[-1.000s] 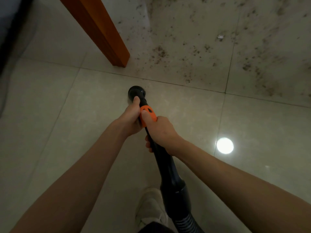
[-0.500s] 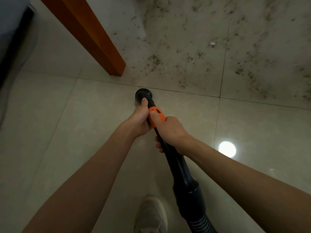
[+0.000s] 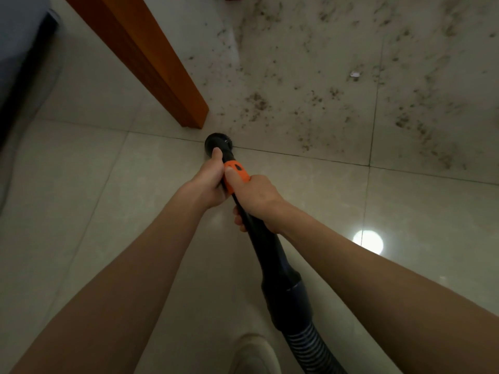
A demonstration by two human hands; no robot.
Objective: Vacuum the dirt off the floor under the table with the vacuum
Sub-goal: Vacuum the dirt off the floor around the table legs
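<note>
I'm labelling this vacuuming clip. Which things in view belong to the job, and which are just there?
Part of the job:
vacuum wand
nozzle
left hand
right hand
dirt
table leg

Just there:
shoe
light reflection
white scrap

Table leg [image 3: 140,55] cut off at top edge, hose [image 3: 310,349] and shoe [image 3: 255,354] cut off at bottom.
</note>
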